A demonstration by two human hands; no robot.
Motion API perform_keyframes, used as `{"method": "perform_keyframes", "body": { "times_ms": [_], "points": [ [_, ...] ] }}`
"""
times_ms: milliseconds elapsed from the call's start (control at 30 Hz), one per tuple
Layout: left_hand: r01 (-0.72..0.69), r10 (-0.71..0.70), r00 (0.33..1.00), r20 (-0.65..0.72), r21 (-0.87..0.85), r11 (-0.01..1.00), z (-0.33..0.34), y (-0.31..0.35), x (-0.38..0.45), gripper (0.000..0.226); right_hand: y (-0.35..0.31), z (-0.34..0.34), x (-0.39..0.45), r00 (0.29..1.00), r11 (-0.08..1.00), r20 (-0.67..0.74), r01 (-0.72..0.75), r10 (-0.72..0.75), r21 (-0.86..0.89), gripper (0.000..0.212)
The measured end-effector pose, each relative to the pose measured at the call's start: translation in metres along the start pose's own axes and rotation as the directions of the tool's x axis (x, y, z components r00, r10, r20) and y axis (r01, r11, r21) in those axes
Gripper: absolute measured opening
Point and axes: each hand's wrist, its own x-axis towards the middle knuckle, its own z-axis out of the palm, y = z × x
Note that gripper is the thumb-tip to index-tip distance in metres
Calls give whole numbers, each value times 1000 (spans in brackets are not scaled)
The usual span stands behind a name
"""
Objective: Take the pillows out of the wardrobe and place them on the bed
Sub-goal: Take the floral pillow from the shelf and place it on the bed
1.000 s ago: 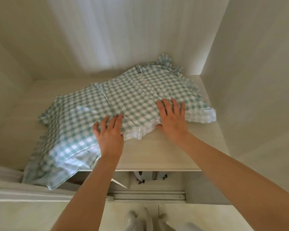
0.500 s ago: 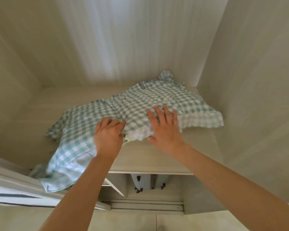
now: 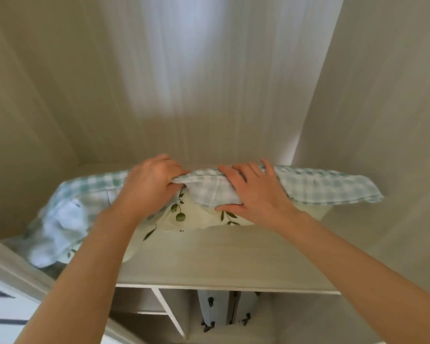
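Both of your hands have moved up and back since a moment ago, from lying flat on top of the cloth to holding its front edge, and the view now looks at the shelf from lower down. Your left hand (image 3: 150,187) is curled tight into a fist around a bunch of the green and white checked pillow (image 3: 320,184). Your right hand (image 3: 253,194) is wrapped over the same edge, with its fingers (image 3: 236,171) spread along the top and the thumb tucked under, so it has hold of the cloth but is not closed as tight. The two hands are near each other, close to the middle of the edge. Under the checked pillow you can see a pale pillow with green leaves (image 3: 184,219) on it, now showing where the checked one is lifted. Both pillows are on the high wardrobe shelf (image 3: 221,259), which is light wood. On the left the checked cloth hangs down over the shelf edge and looks blurry. The right end of it sticks out flat near the wardrobe side wall (image 3: 382,120). Below the shelf you can see a dark space with two pale hanging things (image 3: 227,311); you cannot tell what they are.
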Motion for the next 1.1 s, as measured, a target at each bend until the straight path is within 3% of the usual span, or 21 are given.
{"method": "perform_keyframes", "body": {
  "times_ms": [100, 200, 300, 400, 467, 533, 633, 700, 833, 933, 1000, 1100],
  "points": [
    [21, -24, 995, 100, 32, 999, -35, -6, 19, 12, -8, -33, 6, 1000, 995, 0, -11, 11, 104, 72],
    [3, -4, 999, 43, 20, 1000, -53, -7, 37, 15, -7, -56, 18, 994, 951, 46, -104, 95, 290, 65],
    [-23, 23, 1000, 5, 198, 980, -34, -4, 61, 23, 8, -47, 34, 953, 867, 249, -269, 175, 420, 58],
    [51, -110, 984, 142, 366, 929, 17, -1, 63, 26, 18, 8, 27, 863, 804, 460, -419, 209, 422, 50],
    [75, -157, 959, 234, 327, 942, 62, 1, 40, 31, 24, 55, 3, 781, 762, 565, -530, 267, 372, 56],
    [152, -216, 901, 376, 191, 970, 105, 3, 1, 40, 34, 94, -29, 687, 716, 631, -636, 359, 286, 59],
    [282, -289, 730, 619, 112, 953, 154, 2, -54, 57, 47, 125, -65, 570, 662, 667, -734, 480, 151, 52],
    [275, -295, 704, 646, 135, 952, 176, -3, -78, 63, 47, 130, -71, 595, 678, 607, -725, 527, 121, 43],
    [318, -340, 804, 487, 130, 939, 188, -8, -96, 63, 24, 121, -58, 776, 774, 399, -597, 489, 212, 44],
    [475, -478, 811, 338, 97, 875, 188, -5, -112, 66, -4, 118, -48, 801, 751, 405, -577, 441, 321, 52],
    [642, -624, 741, 247, 10, 766, 184, -2, -126, 71, -18, 122, -47, 787, 749, 443, -585, 430, 312, 58],
    [855, -829, 515, 220, -204, 477, 177, 4, -148, 94, -25, 130, -49, 763, 785, 457, -587, 457, 196, 66]
  ]
}}
